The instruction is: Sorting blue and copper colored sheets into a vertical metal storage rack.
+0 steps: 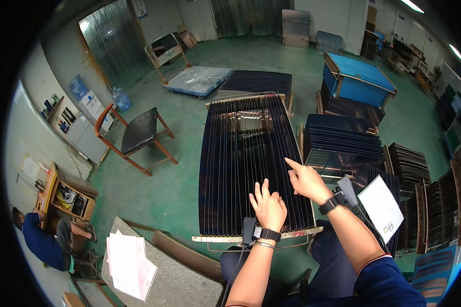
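Right in front of me stands a metal rack (215, 239) filled with a row of thin, dark, glossy panels (225, 174) set close together on edge. My left hand (269, 209) is over the near part of the row, its fingers stretched out at the panels' upper edges. Farther along to the right, my right hand (311, 183) points with its index finger stretched out along the panels and its other fingers partly curled. Nothing shows in either hand. I cannot tell whether the fingertips touch the panels. Each wrist wears a black band with a small device.
More racks of dark panels (343, 146) stand close on the right, with a white paper sheet (381, 209) on one. At the lower left, papers (125, 263) lie on a grey table (176, 271). A chair (141, 132), a flat trolley (200, 81) and a seated person (46, 240) are farther left.
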A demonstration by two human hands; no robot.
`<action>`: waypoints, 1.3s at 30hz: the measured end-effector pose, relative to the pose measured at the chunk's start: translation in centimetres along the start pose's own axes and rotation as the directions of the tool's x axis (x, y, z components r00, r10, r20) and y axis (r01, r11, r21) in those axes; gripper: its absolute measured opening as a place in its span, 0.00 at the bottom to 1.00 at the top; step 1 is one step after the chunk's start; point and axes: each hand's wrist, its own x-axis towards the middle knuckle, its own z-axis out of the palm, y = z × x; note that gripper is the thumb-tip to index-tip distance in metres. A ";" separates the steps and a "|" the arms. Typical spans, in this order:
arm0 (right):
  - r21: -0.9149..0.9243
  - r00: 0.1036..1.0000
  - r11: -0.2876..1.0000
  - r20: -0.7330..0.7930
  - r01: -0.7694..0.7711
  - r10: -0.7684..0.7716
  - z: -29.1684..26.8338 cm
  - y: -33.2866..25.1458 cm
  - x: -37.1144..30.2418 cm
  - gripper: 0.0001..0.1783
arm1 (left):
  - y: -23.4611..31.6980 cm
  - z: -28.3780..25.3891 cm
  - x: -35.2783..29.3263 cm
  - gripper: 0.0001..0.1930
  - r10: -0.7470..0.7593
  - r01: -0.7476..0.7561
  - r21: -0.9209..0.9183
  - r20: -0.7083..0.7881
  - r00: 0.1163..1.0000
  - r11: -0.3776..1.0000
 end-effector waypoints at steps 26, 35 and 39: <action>0.972 0.981 -0.179 -0.129 0.154 0.144 -5.3 7.0 -16.3 0.19 | 1.0 -16.5 -11.2 0.27 -0.127 0.158 -0.841 0.259 0.958 -0.518; 0.950 0.926 -0.185 -0.179 0.250 0.331 -6.3 11.1 -20.8 0.19 | 2.7 -14.0 -15.5 0.22 -0.162 0.370 -0.810 0.484 0.860 -0.455; 0.915 0.862 -0.139 -0.293 0.378 0.414 -10.6 15.2 -22.6 0.15 | -0.1 -14.5 -15.6 0.21 -0.143 0.375 -0.818 0.474 0.869 -0.436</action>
